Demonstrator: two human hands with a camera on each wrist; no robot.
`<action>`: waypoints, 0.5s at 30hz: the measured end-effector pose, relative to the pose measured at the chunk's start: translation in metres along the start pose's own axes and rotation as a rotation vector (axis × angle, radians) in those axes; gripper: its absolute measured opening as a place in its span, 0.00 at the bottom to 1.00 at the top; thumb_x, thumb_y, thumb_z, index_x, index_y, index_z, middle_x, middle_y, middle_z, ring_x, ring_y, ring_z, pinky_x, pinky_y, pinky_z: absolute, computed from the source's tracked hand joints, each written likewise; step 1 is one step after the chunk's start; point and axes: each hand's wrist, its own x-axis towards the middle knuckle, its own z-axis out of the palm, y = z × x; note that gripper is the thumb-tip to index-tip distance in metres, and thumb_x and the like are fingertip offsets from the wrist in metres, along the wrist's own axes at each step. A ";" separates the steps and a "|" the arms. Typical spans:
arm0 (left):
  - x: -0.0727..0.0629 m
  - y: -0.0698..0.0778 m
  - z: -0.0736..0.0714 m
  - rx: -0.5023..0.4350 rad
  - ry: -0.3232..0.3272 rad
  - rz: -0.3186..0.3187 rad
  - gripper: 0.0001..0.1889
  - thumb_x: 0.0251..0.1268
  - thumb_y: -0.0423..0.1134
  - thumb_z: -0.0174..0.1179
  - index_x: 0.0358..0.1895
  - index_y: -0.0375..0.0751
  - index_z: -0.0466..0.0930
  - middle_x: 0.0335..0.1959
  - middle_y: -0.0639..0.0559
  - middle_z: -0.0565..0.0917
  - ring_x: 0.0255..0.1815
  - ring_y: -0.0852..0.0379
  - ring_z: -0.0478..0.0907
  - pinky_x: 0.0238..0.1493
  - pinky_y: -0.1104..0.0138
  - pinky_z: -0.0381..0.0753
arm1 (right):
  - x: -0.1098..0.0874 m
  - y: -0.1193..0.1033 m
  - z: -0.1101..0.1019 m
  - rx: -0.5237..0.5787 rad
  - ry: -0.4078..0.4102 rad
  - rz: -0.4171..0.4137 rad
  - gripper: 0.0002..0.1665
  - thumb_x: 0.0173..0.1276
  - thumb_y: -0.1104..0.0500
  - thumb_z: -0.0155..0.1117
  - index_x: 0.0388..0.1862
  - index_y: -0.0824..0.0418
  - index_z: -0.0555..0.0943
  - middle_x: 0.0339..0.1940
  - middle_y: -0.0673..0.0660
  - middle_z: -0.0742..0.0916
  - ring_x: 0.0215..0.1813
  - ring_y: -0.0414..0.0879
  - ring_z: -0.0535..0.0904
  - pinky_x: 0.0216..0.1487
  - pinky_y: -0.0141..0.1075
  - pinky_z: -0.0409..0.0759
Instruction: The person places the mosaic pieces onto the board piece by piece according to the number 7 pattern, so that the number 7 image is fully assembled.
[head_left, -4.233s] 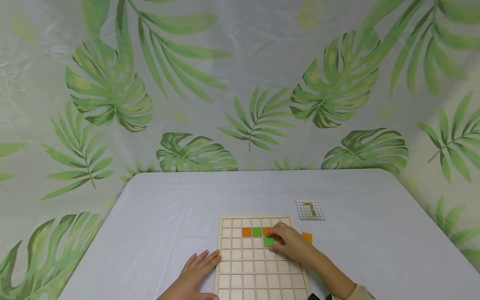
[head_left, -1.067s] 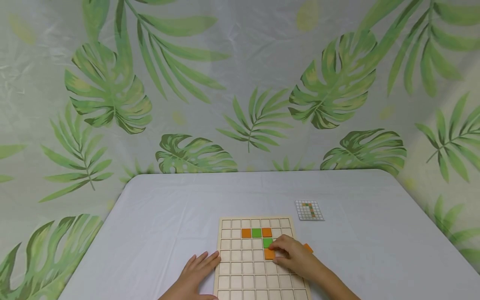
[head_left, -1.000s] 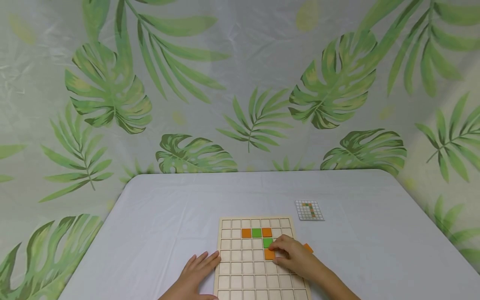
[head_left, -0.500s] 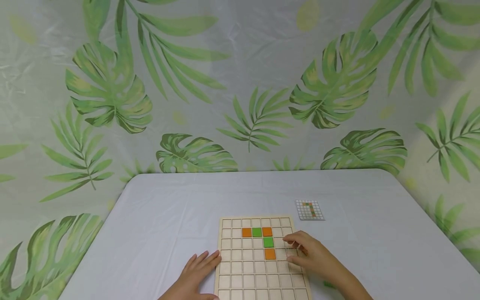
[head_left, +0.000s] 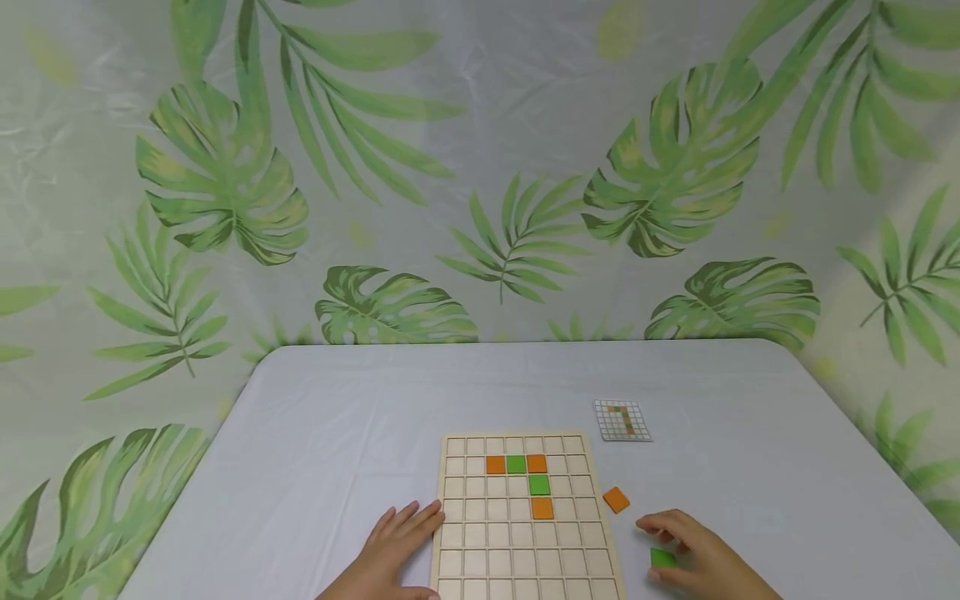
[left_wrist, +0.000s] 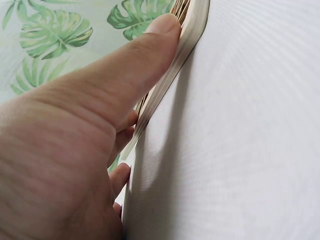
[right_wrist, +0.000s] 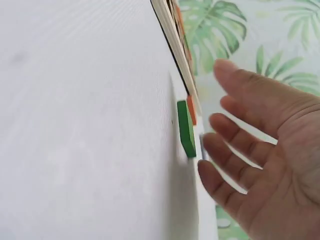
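A wooden grid board [head_left: 461, 562] lies on the table. In its cells, three tiles form a row: an orange tile [head_left: 496, 465], a green tile [head_left: 516, 464] and another orange tile [head_left: 536, 463]. Below the row's right end sit a green tile [head_left: 539, 484] and an orange tile [head_left: 542, 508]. My left hand [head_left: 392, 552] rests with spread fingers against the board's left edge; its thumb [left_wrist: 150, 45] touches the rim. Right of the board, my right hand [head_left: 697, 554] hovers over a loose green tile [right_wrist: 186, 131], fingers parted and relaxed, holding nothing.
A loose orange tile [head_left: 617, 500] lies just off the board's right edge. Behind it, toward the back, is a small pattern card [head_left: 623, 421] with a printed grid of coloured squares. A leaf-print curtain [head_left: 525, 167] hangs behind the white table [head_left: 337, 417].
An orange tile now sits below the lower green one. My right hand has let go of it and moved right and nearer, to the loose green tile. My left hand has stayed put.
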 end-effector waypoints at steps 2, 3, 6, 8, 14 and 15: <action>0.000 0.000 0.000 0.003 -0.001 0.001 0.46 0.47 0.68 0.52 0.63 0.35 0.64 0.63 0.44 0.65 0.59 0.35 0.62 0.57 0.64 0.34 | -0.005 0.004 -0.001 -0.007 -0.037 0.074 0.29 0.54 0.46 0.66 0.51 0.61 0.73 0.46 0.51 0.77 0.40 0.34 0.69 0.40 0.28 0.72; 0.000 0.000 -0.001 0.001 -0.001 0.001 0.46 0.48 0.68 0.52 0.63 0.35 0.64 0.63 0.44 0.65 0.58 0.35 0.62 0.58 0.64 0.34 | -0.006 0.005 -0.001 0.000 -0.060 0.124 0.30 0.53 0.45 0.66 0.51 0.60 0.73 0.47 0.51 0.77 0.41 0.34 0.69 0.42 0.27 0.72; 0.000 -0.001 0.000 0.012 0.005 0.009 0.46 0.48 0.69 0.51 0.63 0.35 0.64 0.63 0.44 0.66 0.58 0.35 0.62 0.58 0.64 0.34 | -0.010 0.009 -0.002 0.020 -0.099 0.196 0.30 0.52 0.45 0.67 0.50 0.59 0.73 0.48 0.52 0.75 0.44 0.33 0.69 0.45 0.25 0.71; 0.000 -0.001 0.000 0.013 0.002 0.010 0.46 0.48 0.69 0.51 0.63 0.35 0.64 0.63 0.43 0.66 0.58 0.35 0.62 0.58 0.66 0.33 | -0.012 0.013 -0.001 0.032 -0.100 0.177 0.29 0.52 0.47 0.67 0.49 0.60 0.73 0.47 0.52 0.75 0.43 0.32 0.69 0.43 0.25 0.72; 0.000 0.000 0.000 0.006 -0.020 0.000 0.45 0.47 0.67 0.54 0.62 0.35 0.65 0.63 0.42 0.66 0.59 0.35 0.61 0.58 0.70 0.29 | -0.013 0.018 -0.001 0.050 -0.108 0.186 0.21 0.54 0.52 0.67 0.43 0.61 0.73 0.41 0.54 0.73 0.37 0.31 0.66 0.33 0.29 0.72; 0.000 0.000 0.000 0.008 -0.019 0.002 0.45 0.47 0.67 0.54 0.62 0.35 0.65 0.63 0.42 0.66 0.59 0.35 0.61 0.58 0.69 0.29 | -0.013 0.017 -0.001 0.047 -0.110 0.195 0.20 0.55 0.52 0.67 0.42 0.60 0.73 0.40 0.53 0.73 0.37 0.32 0.66 0.33 0.29 0.73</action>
